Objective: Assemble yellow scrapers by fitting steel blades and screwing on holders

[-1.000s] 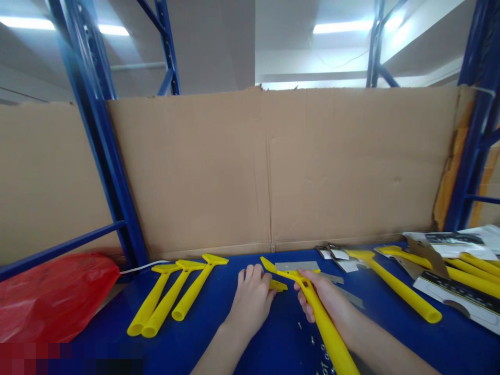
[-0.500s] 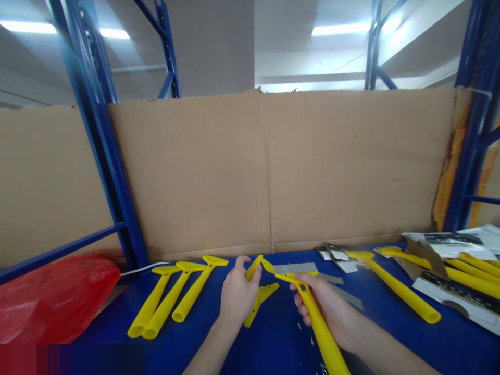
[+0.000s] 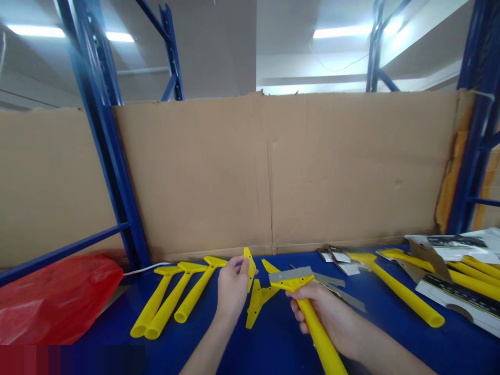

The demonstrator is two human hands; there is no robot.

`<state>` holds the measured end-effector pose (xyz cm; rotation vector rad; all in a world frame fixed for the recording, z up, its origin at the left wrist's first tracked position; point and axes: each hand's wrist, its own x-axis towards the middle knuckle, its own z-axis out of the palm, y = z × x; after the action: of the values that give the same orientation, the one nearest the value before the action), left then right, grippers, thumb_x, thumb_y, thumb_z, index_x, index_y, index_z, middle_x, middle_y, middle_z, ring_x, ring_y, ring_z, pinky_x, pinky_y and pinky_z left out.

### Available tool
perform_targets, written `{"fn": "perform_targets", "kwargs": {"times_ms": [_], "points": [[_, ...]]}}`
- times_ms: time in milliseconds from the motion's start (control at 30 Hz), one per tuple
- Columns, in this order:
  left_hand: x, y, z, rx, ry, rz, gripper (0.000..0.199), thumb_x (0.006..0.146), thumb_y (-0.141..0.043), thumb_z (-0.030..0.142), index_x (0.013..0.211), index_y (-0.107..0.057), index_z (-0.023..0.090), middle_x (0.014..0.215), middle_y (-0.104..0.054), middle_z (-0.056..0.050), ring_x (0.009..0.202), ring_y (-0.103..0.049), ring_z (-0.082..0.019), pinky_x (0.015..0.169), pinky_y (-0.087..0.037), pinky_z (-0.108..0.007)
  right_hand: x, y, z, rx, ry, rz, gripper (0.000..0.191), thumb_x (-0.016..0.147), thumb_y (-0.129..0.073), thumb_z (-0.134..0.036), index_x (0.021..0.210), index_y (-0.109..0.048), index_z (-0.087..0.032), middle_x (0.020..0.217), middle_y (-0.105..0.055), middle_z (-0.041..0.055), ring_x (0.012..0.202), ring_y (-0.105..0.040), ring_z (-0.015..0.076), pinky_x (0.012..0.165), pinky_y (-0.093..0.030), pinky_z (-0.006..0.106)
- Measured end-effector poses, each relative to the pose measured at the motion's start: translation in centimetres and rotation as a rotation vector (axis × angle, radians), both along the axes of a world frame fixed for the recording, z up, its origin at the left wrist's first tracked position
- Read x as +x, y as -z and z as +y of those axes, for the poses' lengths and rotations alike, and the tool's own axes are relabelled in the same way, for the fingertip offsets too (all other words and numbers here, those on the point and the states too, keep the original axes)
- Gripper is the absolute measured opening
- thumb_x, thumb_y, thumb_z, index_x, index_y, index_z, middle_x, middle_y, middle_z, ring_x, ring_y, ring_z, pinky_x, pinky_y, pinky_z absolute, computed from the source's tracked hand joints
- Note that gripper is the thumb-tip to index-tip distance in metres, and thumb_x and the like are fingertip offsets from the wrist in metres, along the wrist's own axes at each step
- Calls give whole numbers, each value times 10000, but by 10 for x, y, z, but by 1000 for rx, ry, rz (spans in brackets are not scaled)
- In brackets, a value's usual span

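My left hand [image 3: 233, 289] pinches a small yellow plastic plate [image 3: 249, 268], held upright above the blue surface. Around the yellow handle of a scraper [image 3: 315, 328] my right hand [image 3: 326, 312] is closed. A grey metal blade [image 3: 291, 274] lies across the scraper's head. Between the hands, a yellow plastic piece [image 3: 255, 304] with small holes rests on the surface; another yellow piece [image 3: 269, 266] shows partly behind the blade. Several loose grey blades [image 3: 344, 296] lie just beyond my right hand.
Yellow handles [image 3: 164, 302] lie side by side at the left, near a red plastic bag [image 3: 58, 297]. Another yellow handle [image 3: 406, 291], small packets [image 3: 339, 258] and an open box [image 3: 457, 297] of handles are at the right. A cardboard wall [image 3: 203, 172] stands behind.
My left hand has lifted a yellow plate from the pieces and turned it upright. My right hand has tilted the scraper, so its head and blade now face me more.
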<state>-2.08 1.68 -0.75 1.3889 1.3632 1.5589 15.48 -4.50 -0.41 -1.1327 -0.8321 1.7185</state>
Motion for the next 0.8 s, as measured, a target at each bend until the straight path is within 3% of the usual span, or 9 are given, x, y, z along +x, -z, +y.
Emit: {"fn": "perform_targets", "kwargs": {"times_ms": [100,200,333,533,667,800], "points": [[-2,-5,0,82,8,-63,322,694,-654,424,829,-714,138,792,-745,-79,796,-680,-239,695,-501,-293,0,1,1,0,-1,-5,75,762,-514,-165,717,-572,-144,550,-530,-19,437,-474,71,417,-389,178],[-7,-7,2,106,-50,-46,336,678,-679,441,828,-746,148,820,-751,-60,849,-669,-251,756,-504,-308,0,2,1,4,-4,-7,74,758,-514,-163,706,-564,-144,547,-534,-16,437,-473,72,418,-388,180],[-10,-9,3,126,-67,-118,286,671,-695,401,797,-741,149,793,-750,-56,823,-679,-236,725,-528,-296,-1,3,1,8,-6,-9,62,745,-519,-165,704,-562,-148,545,-538,-15,437,-475,73,416,-386,180],[-8,-11,0,-5,24,-242,251,652,-720,321,784,-589,153,699,-713,-48,644,-695,-198,468,-510,-227,-1,4,1,15,-12,-7,51,732,-523,-170,712,-564,-147,541,-535,-18,431,-474,70,417,-383,178],[-6,-13,-2,46,113,-387,233,649,-699,234,839,-595,146,755,-720,-57,788,-707,-212,693,-575,-315,-1,3,0,17,-4,-1,41,725,-523,-174,715,-558,-155,543,-539,-17,440,-477,76,418,-386,181],[-8,-13,-3,96,240,-491,223,661,-624,258,797,-680,90,839,-729,-112,859,-691,-228,887,-519,-385,-1,2,0,7,-8,-8,52,731,-517,-172,697,-552,-154,536,-534,-19,435,-472,74,416,-385,182]]}}
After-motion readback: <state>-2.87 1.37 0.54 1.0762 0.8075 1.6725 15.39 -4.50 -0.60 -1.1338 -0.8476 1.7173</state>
